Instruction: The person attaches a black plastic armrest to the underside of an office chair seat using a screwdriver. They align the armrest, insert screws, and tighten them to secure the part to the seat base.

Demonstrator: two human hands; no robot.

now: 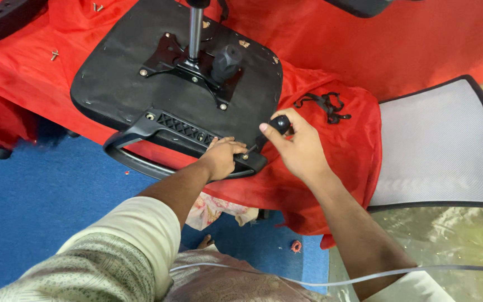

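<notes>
Nearest, the left hand (223,158) presses down on the black armrest (157,140) where its bracket meets the near edge of the upturned chair seat (124,84), its grip closed lightly on a small screw there. Just beside it to the right, the right hand (297,148) has its grip wrapped round the black handle of a screwdriver (278,126), whose tip slants down to that screw. Farther off, the seat lies underside up on the red cloth (398,50), a metal post (195,28) rising from its mounting plate, and a grey mesh backrest (437,148) lies to the right.
</notes>
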